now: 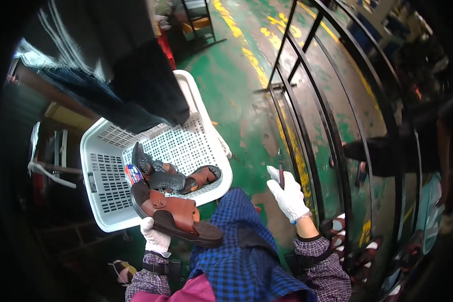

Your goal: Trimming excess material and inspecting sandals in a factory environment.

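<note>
The left hand (155, 236), in a white knit glove, is closed on the side of a sandal (171, 214), which it holds just over the near rim of a basket, beside the lap. This one slip-on sandal has a broad, smooth reddish-brown strap with small dark marks near one edge, an open toe and a thick, near-black sole. The right hand (289, 199), also in a white glove, is well apart from the left, its fingers around one slim dark-handled tool (282, 178) with a thin tip; its exact kind is too small to tell. Between the arms lies one blue-and-black checked apron (239, 241).

Beyond the lap stands one white plastic basket (186, 143) with perforated walls and floor. In it lie at least three brown-and-black sandals (202, 177), overlapping so that the exact count cannot be told, and one red, white and blue packet (133, 173). Dark clothing (141, 75) covers part of its far side.

To the right stands one black metal rack (338, 166), with several shoes (338, 229) low down, too blurred to count. Past it are one teal basin (430, 211) and a person in dark clothes (412, 146). Yellow lines (251, 60) mark the green floor (249, 136).
</note>
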Motion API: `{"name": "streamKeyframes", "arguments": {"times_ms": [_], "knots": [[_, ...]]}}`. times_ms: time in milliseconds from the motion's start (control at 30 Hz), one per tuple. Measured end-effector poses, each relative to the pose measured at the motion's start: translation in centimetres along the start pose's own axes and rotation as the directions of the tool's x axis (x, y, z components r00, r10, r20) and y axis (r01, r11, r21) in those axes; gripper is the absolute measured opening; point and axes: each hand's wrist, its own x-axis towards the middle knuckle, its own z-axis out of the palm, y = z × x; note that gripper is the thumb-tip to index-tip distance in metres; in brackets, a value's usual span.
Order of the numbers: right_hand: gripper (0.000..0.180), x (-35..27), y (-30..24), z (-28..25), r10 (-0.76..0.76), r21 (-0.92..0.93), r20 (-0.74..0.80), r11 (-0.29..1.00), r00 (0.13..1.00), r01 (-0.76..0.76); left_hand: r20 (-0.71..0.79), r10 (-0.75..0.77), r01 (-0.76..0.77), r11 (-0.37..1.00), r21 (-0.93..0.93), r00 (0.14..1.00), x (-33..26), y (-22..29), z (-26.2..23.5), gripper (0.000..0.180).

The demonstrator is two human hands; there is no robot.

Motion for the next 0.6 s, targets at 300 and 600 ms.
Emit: {"name": "streamKeyframes", "arguments": {"times_ms": [300,600], "knots": [[0.044,2.9,4.5,1.5,0.065,-0.001,0.03,0.998,0.997,-0.065,-0.4,0.126,-0.237,0.941,-0.24,0.908,-2.1,0.7,-12.9,0.061],[0.042,3.0,3.8,11.7,0.346,0.169,0.188,0.911,0.919,-0.377,-0.388,0.09,-0.269,0.858,-0.438,0.917,-0.3,0.3,-18.5,0.069]]}}
